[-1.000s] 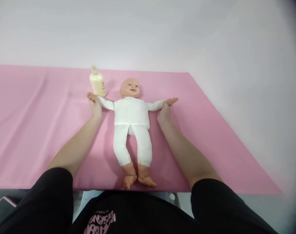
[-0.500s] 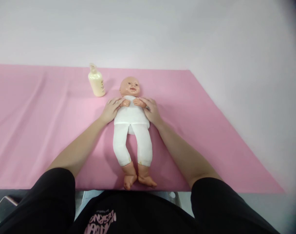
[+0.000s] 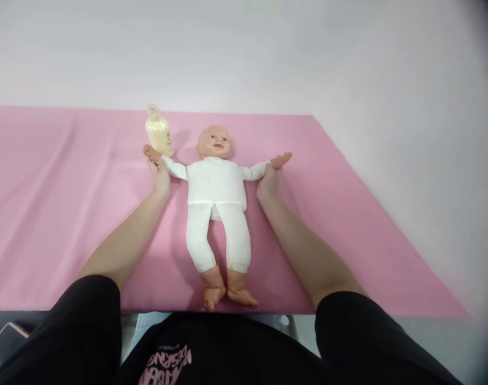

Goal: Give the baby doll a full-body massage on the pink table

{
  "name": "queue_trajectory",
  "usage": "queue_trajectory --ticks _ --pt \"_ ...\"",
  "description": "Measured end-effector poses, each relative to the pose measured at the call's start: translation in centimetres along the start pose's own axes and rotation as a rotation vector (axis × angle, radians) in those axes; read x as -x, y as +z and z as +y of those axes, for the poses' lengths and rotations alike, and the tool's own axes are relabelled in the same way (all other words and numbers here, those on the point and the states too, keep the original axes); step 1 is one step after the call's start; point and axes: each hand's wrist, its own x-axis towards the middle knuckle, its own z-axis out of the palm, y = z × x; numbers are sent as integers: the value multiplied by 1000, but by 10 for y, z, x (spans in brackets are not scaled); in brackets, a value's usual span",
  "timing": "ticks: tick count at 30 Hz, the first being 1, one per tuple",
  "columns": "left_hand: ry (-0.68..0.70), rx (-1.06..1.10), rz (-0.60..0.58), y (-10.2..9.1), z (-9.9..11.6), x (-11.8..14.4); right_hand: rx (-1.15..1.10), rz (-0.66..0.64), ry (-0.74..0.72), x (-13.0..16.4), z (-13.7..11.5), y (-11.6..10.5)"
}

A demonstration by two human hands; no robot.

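Observation:
A baby doll (image 3: 216, 184) in a white top and trousers lies on its back, feet towards me. Its arms are spread out wide to both sides. My left hand (image 3: 160, 179) is closed around the doll's arm at the left, near the wrist; the doll's forearm hides some of my fingers. On the other side, my right hand (image 3: 268, 184) grips the doll's opposite arm near its wrist, fingers mostly hidden. Just behind the doll's left-side hand stands a cream pump bottle (image 3: 160, 133), partly covered by it.
Pink cloth (image 3: 67, 214) covers the table, with folds at the left. A pale wall or surface (image 3: 228, 53) lies beyond its far edge. A phone-like dark object (image 3: 7, 342) sits low at the left, below the table edge.
Both my hands have moved outwards, drawing the doll's arms from its chest out to the sides. The doll's body and the bottle have stayed in place.

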Motion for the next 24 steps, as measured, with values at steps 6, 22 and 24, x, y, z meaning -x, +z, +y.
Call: queue_trajectory --ticks 6,22,24 --pt "6 2 1 -2 -3 -2 -101 -34 -38 2 -7 2" --pt "547 -475 -628 7 27 34 192 -445 -236 38 -62 17" --pt "492 -343 -517 5 20 29 154 -381 -210 34 -54 14"
